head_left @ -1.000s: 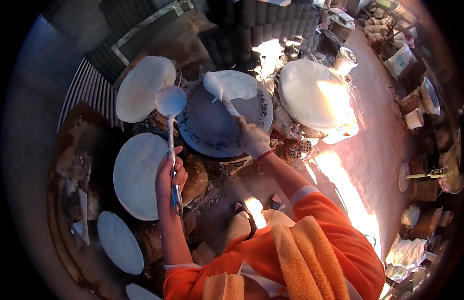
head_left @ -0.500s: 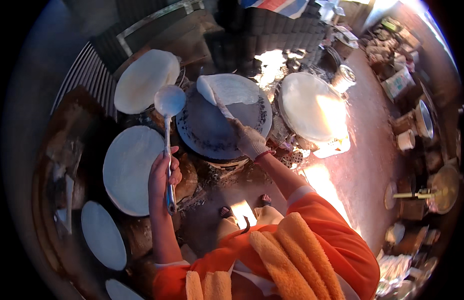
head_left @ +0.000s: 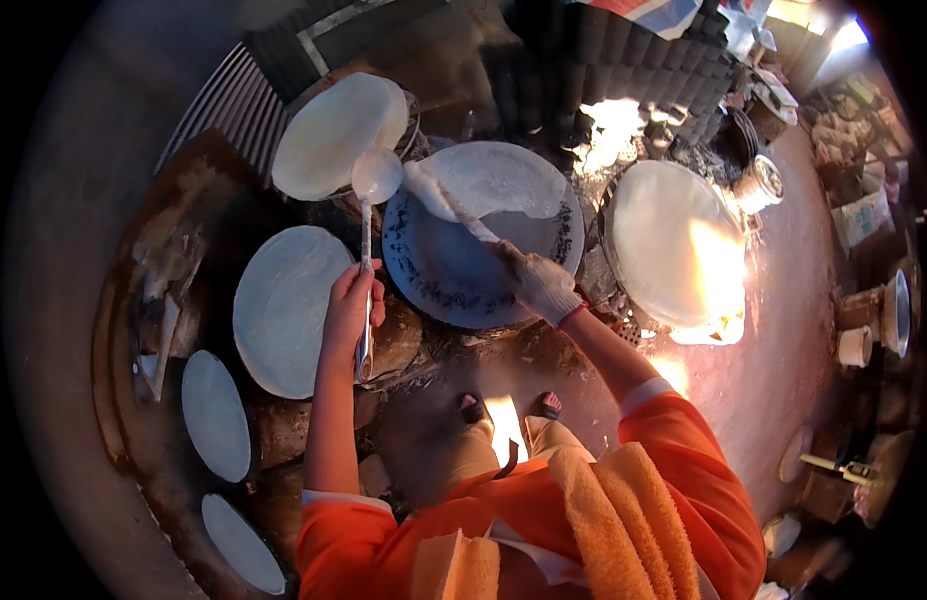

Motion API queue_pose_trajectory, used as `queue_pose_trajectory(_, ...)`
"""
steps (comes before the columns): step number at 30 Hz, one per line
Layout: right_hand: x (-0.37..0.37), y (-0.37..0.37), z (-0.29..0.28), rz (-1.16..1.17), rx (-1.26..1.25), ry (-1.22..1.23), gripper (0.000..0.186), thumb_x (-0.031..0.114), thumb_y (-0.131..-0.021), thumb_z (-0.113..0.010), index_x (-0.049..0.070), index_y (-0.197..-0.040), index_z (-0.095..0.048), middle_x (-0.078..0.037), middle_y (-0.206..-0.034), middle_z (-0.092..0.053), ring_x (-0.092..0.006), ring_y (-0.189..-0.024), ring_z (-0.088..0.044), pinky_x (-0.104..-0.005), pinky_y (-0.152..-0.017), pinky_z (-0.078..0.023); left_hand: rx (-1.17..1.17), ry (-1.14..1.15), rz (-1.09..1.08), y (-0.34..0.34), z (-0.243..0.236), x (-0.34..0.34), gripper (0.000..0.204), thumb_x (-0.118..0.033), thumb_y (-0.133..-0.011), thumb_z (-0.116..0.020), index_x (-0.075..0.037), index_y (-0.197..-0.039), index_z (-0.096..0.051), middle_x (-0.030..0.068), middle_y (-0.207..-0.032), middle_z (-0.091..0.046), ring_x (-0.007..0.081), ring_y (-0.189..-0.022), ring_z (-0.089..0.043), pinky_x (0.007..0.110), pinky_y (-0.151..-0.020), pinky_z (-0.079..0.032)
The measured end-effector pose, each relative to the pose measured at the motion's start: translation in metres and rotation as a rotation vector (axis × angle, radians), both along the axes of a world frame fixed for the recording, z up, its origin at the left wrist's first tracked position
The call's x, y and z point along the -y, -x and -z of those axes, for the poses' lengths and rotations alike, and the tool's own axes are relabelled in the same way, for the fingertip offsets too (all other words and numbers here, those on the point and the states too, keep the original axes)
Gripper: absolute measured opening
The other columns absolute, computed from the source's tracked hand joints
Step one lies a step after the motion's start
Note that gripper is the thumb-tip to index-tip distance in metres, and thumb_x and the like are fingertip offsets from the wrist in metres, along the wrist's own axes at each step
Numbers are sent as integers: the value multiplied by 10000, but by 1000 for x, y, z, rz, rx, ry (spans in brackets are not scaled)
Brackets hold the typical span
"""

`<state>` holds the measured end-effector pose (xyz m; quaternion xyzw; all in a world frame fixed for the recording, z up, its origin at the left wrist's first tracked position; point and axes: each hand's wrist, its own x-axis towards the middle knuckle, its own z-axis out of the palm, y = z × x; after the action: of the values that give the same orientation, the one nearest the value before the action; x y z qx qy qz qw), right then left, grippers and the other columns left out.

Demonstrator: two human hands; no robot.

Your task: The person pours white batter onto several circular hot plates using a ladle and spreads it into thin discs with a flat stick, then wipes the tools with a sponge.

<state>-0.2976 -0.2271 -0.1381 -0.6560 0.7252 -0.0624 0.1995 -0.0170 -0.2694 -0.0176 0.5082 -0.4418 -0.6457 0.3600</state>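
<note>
Pointing forward, ladle (head_left: 366, 235) (bowl (head_left: 377, 176) foremost), stick (head_left: 471, 221) slanting forward-left

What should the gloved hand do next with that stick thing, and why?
Probably sweep the spreading tool toward the near side of the round pan. The pale layer covers the far part while the near part looks bare, and the tool, held in the gloved right hand, already sits at the layer's left edge.

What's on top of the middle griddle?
Pale batter covers the griddle at its far side; dark flecks show nearer. The right hand holds a tool over it. The surface beneath the batter is hidden.
</note>
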Motion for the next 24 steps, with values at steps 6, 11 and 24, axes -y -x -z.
queue_pose_trajectory(6, 0, 41, 42, 78, 384, 95, 396, 298, -915, -411, 285, -1310, -386, -85, -955, -647, -260, -819, -649, -356, -581, -527, 288, 154, 135, 29, 33, 65, 209, -211, -943, -445, -35, -843, -495, 8, -555, -424, 91, -386, -405, 250, -370, -321)
queue_pose_trajectory(11, -25, -18, -68, -28, 186, -57, 400, 311, -930, -387, 306, -1330, -370, -95, -1055, -618, -250, -956, -616, -346, -773, -512, 716, 792, 83, 50, 78, 65, 199, -200, -912, -488, -5, -935, -523, 100, -631, -516, 228, -473, -527, 333, -442, -414)
queue_pose_trajectory(24, -52, -12, 0, -112, 350, 326, 366, 288, -907, -433, 254, -1270, -463, -106, -949, -644, -263, -796, -641, -361, -668, -521, 1390, 773, 208, -68, 98, -90, 524, -187, -882, -508, -73, -1356, -314, 202, -987, -547, 361, -813, -589, 435, -624, -483)
